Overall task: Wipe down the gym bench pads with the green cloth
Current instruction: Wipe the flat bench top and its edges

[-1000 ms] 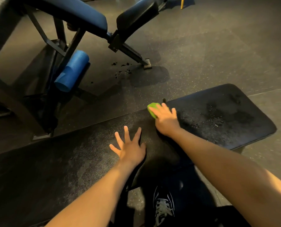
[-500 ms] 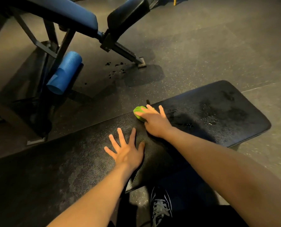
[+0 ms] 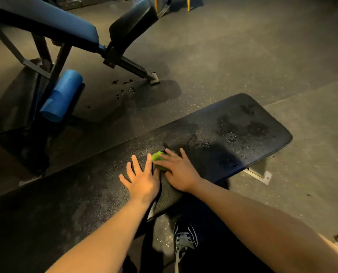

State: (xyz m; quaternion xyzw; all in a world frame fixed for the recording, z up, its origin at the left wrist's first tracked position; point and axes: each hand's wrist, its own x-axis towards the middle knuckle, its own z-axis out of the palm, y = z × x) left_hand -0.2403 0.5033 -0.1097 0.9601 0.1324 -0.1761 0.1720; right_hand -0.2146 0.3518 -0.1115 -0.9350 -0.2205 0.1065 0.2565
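A long black bench pad (image 3: 242,123) runs from lower left to the right, with wet spots on its right end. A bunched green cloth (image 3: 158,157) lies on the pad's middle. My right hand (image 3: 179,172) covers most of the cloth and presses it onto the pad, fingers fairly straight. My left hand (image 3: 142,179) lies flat on the pad just left of the cloth, fingers spread, its thumb side close to the right hand.
An adjustable bench with blue pads (image 3: 52,22) and a dark seat pad (image 3: 132,24) stands at upper left, with a blue foam roller (image 3: 62,95) under it. Dark drops (image 3: 124,87) mark the rubber floor. My shoe (image 3: 184,239) is below the pad.
My right hand has slid the green cloth from the far edge toward me and leftward, ending beside my left hand. The left hand stayed flat on the pad.
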